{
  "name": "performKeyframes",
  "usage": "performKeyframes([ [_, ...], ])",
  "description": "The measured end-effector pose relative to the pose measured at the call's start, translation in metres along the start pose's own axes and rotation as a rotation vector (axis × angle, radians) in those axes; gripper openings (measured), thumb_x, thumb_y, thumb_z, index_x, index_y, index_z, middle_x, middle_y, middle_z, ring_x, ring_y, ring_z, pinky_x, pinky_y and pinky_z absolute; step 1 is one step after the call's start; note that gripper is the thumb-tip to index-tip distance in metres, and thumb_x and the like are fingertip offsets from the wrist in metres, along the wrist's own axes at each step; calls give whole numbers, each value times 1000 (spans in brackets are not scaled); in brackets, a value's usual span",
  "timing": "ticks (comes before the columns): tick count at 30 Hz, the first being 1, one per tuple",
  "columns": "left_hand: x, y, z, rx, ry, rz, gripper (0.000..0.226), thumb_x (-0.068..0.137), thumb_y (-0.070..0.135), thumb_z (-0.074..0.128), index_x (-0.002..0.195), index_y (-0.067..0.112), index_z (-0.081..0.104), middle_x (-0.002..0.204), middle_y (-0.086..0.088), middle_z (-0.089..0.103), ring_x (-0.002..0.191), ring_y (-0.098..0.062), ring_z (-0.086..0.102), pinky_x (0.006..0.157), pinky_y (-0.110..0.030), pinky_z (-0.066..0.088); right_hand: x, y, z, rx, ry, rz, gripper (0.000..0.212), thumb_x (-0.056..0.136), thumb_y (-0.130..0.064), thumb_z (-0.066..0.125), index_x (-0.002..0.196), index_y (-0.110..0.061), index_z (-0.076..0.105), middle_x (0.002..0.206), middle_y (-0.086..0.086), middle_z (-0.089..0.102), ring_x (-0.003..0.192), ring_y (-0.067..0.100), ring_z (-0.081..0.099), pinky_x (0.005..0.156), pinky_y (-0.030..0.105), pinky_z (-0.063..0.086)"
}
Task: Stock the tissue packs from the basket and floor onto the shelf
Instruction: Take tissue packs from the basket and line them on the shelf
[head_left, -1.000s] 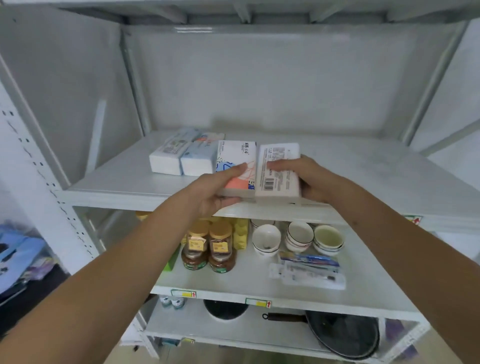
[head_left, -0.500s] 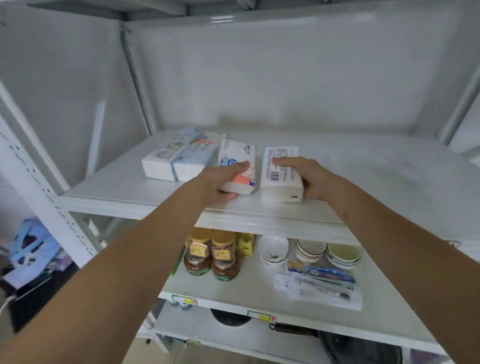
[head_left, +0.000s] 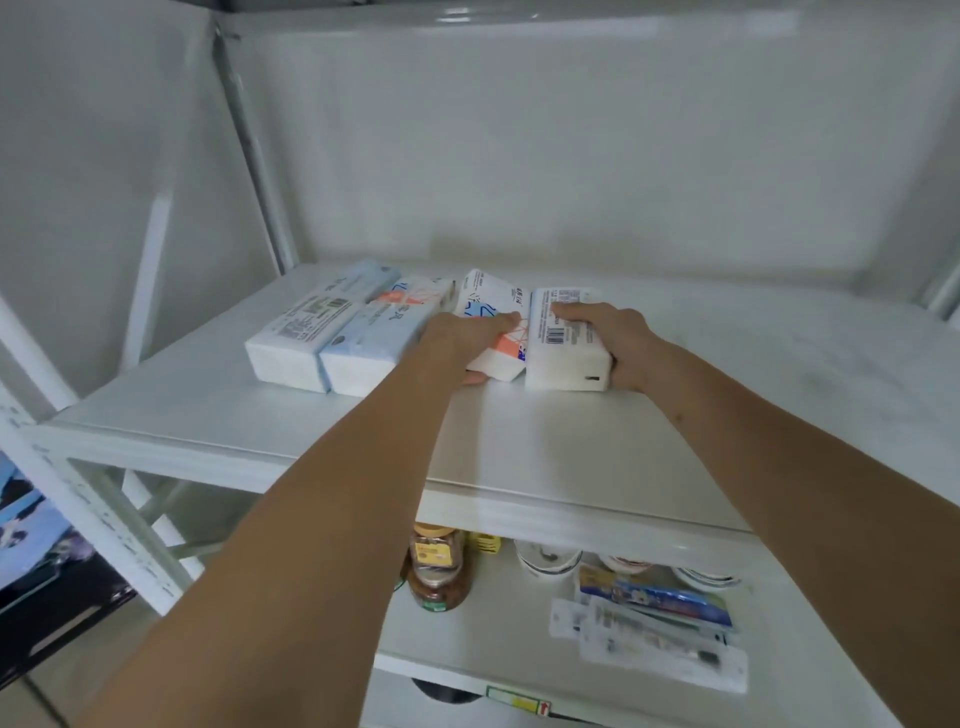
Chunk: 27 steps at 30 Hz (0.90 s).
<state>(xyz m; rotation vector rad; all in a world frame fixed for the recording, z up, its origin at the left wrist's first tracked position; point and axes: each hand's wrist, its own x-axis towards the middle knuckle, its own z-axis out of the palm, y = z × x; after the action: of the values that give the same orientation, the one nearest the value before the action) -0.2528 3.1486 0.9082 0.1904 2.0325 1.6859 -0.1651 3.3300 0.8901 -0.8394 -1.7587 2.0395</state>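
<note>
Four tissue packs lie side by side on the white upper shelf (head_left: 779, 374). The far-left white pack (head_left: 301, 338) and the pale blue pack (head_left: 374, 338) beside it rest untouched. My left hand (head_left: 462, 338) grips the blue-and-orange patterned pack (head_left: 493, 306), which lies against the pale blue one. My right hand (head_left: 618, 343) holds the white barcode pack (head_left: 563, 353) from its right side, pressed against the patterned pack. Both held packs rest on the shelf. No basket or floor packs are in view.
The lower shelf (head_left: 498, 639) carries brown jars (head_left: 436, 571), several white bowls (head_left: 545, 558) and flat packaged items (head_left: 654, 634). A perforated white upright (head_left: 93, 519) stands at the left. Dark and blue items (head_left: 31, 540) lie left of the rack.
Both hands have pushed their packs farther back onto the upper shelf and left, closing the gap to the two resting packs. My view has risen and moved closer.
</note>
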Motion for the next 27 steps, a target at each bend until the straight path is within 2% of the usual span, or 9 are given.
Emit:
performKeyframes([
  [3, 16, 7, 6, -4, 62, 55, 56, 78, 34, 91, 121, 11, 63, 108, -9, 75, 94, -27, 76, 83, -47, 65, 20, -2, 8, 31, 37, -34, 37, 73, -21, 93, 102, -2, 78, 96, 19, 83, 75, 33, 81, 76, 60, 65],
  [7, 27, 5, 16, 125, 169, 155, 71, 89, 31, 78, 146, 4, 45, 140, -15, 61, 126, -33, 63, 104, -46, 54, 48, -1, 15, 57, 117, -101, 62, 78, -31, 90, 126, 2, 70, 105, 21, 80, 70, 29, 77, 74, 51, 65],
  [10, 23, -6, 18, 363, 206, 249, 75, 92, 24, 67, 155, 9, 31, 153, -17, 45, 139, -35, 47, 113, -44, 44, 56, 0, 11, -67, 138, -167, 45, 73, -48, 80, 96, -10, 73, 99, 17, 80, 85, 37, 77, 83, 52, 63],
  [13, 15, -11, 8, 612, 179, 335, 75, 92, 20, 64, 156, 9, 28, 153, -18, 38, 143, -36, 39, 114, -41, 38, 44, 5, -5, -250, 61, -281, 45, 70, -65, 74, 70, -23, 56, 78, -4, 75, 78, 26, 71, 71, 35, 52],
  [15, 14, -10, -1, 873, 178, 398, 61, 93, 21, 64, 147, 9, 40, 147, -17, 45, 138, -37, 44, 107, -43, 42, 30, 13, -20, -423, -66, -311, 46, 70, -71, 77, 85, -30, 64, 91, -14, 80, 82, 10, 76, 72, 29, 54],
  [16, 14, -9, -6, 1002, 174, 424, 54, 94, 21, 64, 143, 9, 44, 144, -17, 48, 135, -38, 48, 103, -44, 45, 24, 16, -26, -571, -125, -337, 53, 69, -71, 80, 105, -34, 66, 103, -20, 80, 89, 3, 76, 77, 26, 56],
  [19, 20, 0, -15, 1255, 179, 482, 43, 97, 17, 62, 138, 12, 52, 135, -16, 53, 125, -39, 56, 83, -41, 43, 18, 20, -35, -934, -157, -385, 105, 72, -54, 89, 158, -32, 33, 128, -22, 67, 106, 3, 69, 85, 23, 51],
  [22, 28, 14, -18, 1489, 240, 583, 38, 97, 21, 61, 134, 15, 57, 127, -14, 58, 117, -37, 62, 76, -37, 38, 21, 18, -24, -982, -86, -396, 114, 83, -41, 86, 168, -20, 14, 131, -9, 54, 112, 16, 55, 86, 27, 42],
  [27, 41, 29, -19, 1832, 318, 650, 40, 91, 27, 66, 131, 24, 60, 123, -5, 61, 121, -28, 54, 75, -37, 36, 26, 25, -5, -915, -3, -383, 100, 87, -36, 82, 164, -17, 20, 125, 1, 52, 111, 21, 51, 82, 28, 40],
])
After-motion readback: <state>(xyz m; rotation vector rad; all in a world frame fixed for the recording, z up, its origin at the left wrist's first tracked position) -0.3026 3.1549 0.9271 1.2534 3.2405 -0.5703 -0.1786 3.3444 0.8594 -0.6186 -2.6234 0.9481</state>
